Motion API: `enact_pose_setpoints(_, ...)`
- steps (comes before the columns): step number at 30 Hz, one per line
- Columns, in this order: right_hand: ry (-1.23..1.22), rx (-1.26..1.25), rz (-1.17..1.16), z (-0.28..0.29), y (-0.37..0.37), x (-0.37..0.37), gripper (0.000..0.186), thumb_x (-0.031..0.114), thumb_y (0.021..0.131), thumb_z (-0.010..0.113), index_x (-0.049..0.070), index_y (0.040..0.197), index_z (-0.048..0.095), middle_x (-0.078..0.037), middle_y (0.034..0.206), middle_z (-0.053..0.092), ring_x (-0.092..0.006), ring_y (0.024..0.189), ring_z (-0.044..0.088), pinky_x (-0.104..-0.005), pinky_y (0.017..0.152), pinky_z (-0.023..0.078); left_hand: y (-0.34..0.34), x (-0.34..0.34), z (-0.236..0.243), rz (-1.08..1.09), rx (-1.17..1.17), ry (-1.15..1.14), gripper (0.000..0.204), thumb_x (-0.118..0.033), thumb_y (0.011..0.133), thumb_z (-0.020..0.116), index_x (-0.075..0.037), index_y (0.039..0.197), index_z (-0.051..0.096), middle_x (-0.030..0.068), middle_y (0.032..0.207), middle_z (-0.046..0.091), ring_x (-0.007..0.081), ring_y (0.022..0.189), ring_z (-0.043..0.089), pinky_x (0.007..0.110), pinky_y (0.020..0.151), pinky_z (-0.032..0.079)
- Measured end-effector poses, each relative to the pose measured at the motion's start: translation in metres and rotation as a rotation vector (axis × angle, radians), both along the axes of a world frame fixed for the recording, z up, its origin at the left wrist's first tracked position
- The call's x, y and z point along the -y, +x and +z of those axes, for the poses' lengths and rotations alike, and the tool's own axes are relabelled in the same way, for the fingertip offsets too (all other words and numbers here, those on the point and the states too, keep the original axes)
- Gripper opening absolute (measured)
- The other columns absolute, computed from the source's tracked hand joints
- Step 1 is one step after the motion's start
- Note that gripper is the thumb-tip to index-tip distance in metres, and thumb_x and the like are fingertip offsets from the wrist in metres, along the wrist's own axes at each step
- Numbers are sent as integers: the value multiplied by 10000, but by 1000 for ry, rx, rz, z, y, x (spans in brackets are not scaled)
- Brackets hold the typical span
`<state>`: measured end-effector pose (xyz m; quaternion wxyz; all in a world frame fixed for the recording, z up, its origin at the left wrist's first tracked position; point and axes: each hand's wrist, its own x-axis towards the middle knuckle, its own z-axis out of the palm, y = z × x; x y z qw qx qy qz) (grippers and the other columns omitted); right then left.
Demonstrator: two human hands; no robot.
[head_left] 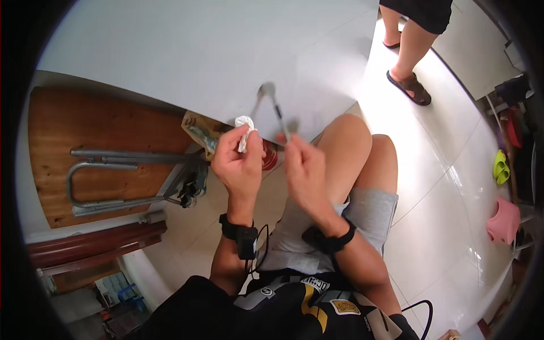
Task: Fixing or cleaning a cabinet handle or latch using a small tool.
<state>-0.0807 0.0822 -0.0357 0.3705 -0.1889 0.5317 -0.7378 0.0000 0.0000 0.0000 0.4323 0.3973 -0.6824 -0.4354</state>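
Crumpled white tissue (pixel 244 123) is pinched in my left hand (pixel 238 164), just in front of the edge of a white surface (pixel 198 39). My right hand (pixel 304 175), a little to the right, grips a thin metal tool (pixel 279 116) with a dark section. The tool points up over the white surface toward a blurred rounded end; I cannot tell whether the pale streak beside it is part of it or a shadow. A red container (pixel 270 158) shows partly behind my hands, and a brown bag (pixel 195 129) sits below the edge.
My bare knees (pixel 351 141) are under the edge. Another person's legs and sandals (pixel 416 90) stand at top right. A folded metal frame (pixel 113 153) leans on a wooden board (pixel 56 119) at left. Green shoes (pixel 500 167) and a pink item (pixel 503 221) are at right.
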Motion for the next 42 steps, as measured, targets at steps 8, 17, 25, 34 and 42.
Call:
enact_pose_setpoints(8, -84, -153, -52, -29, -7, 14, 282, 152, 1035, 468, -47, 1104, 656, 96, 669, 466, -4, 602, 401, -219, 505, 317, -12, 6, -31, 55, -88, -27, 183, 12, 901, 675, 41, 1074, 623, 85, 808, 684, 74, 604, 601, 213, 491, 466)
enact_pose_setpoints(17, 12, -36, -91, 22, -49, 23, 238, 104, 987, 492, -76, 1048, 637, -138, 651, 632, -135, 553, 578, -306, 538, 475, -3, 4, -32, 23, -43, -17, 201, -38, 931, 660, 39, 1107, 602, 119, 842, 707, 97, 590, 633, 213, 472, 475)
enact_pose_setpoints(25, 5, -156, -75, 17, -36, 16, 235, 95, 984, 482, -80, 1034, 631, -167, 618, 586, -160, 572, 626, -324, 565, 501, -6, 2, -25, 52, -43, -37, 198, -36, 935, 651, 52, 1103, 593, 122, 841, 705, 106, 604, 645, 219, 473, 481)
enact_pose_setpoints(34, -3, -36, -28, -22, -14, 5, 263, 147, 1030, 469, -37, 1098, 644, 20, 632, 485, -45, 555, 437, -242, 508, 358, -11, 7, -20, 89, -3, -57, 226, -25, 931, 654, 63, 1133, 606, 141, 838, 694, 97, 570, 607, 220, 469, 483)
enact_pose_setpoints(42, -188, 442, -39, -24, -23, -4, 265, 199, 1068, 446, -4, 1167, 585, 82, 592, 347, -12, 451, 264, -214, 409, 204, -71, 29, 8, 55, 79, -221, 226, -46, 906, 696, 84, 1090, 685, 96, 760, 686, 99, 568, 627, 234, 471, 513)
